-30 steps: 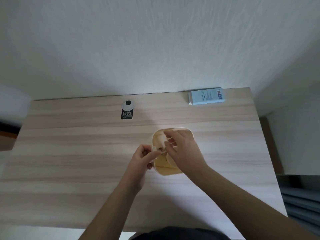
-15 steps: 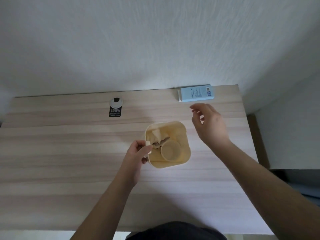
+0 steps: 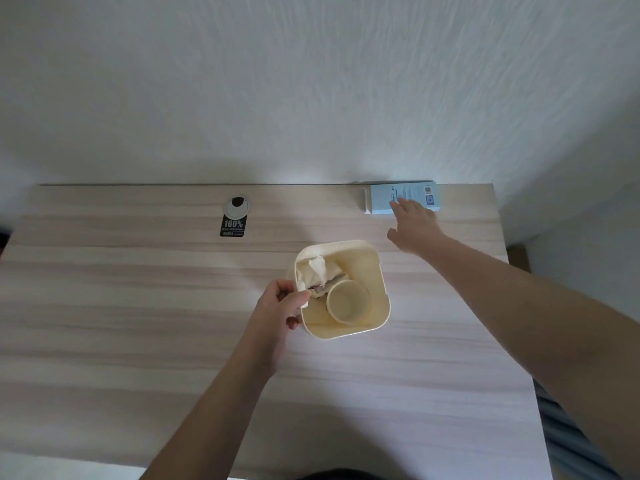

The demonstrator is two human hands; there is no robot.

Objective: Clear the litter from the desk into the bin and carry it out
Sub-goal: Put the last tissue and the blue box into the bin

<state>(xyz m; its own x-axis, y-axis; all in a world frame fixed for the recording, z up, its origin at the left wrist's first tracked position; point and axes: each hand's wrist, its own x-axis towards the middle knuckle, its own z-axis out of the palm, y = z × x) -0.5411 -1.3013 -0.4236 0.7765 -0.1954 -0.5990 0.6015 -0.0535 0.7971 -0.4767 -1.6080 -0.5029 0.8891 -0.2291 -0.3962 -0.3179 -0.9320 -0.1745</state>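
Observation:
A cream square bin [image 3: 375, 271] stands on the wooden desk [image 3: 138, 323], near its middle. Inside lie crumpled white tissue [image 3: 317, 268], a brown scrap and a round cream cup [image 3: 348, 301]. My left hand [image 3: 280, 306] grips the bin's left rim. A light blue box [image 3: 384, 199] lies flat at the desk's far right, against the wall. My right hand [image 3: 414, 225] is stretched out, fingers apart, with the fingertips over the box's front edge; whether they touch it I cannot tell.
A white round cable grommet [image 3: 236, 207] with a black label [image 3: 232, 227] below it sits at the desk's back, left of the middle. The white wall runs behind the desk. The desk's right edge drops to a dark gap and grey furniture [image 3: 571, 441].
My right hand left the bin and reached away to the far right, up to the blue box. My left hand stayed on the bin's rim.

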